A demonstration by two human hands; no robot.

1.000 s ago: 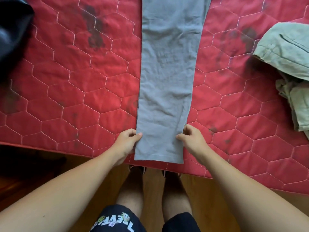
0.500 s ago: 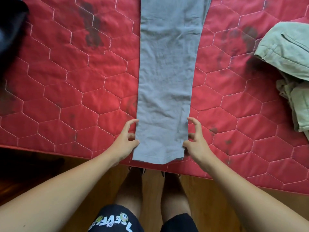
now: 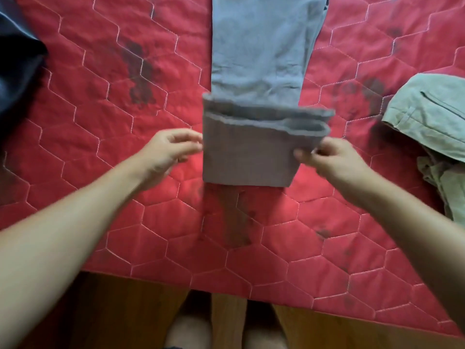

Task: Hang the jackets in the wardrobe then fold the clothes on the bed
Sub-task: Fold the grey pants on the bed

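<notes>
On the bed (image 3: 83, 137), right hand (image 3: 337, 161) pinches trousers (image 3: 247, 157); relaxed left hand (image 3: 168, 149) touches them.

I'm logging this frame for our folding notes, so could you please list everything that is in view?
grey trousers: one, grey, laid along the middle of the bed, near end folded up and lifted
olive-green garment: one heap, pale olive green, right edge of the bed
dark garment: one, black, far left edge of the bed, partly out of frame
bedcover: one, red with hexagon quilting and dark stains, under all the clothes
wooden floor: brown, along the bottom, in front of the bed
left hand: at the left edge of the fold; too blurred to tell whether it grips
right hand: pinches the right edge of the fold
</notes>
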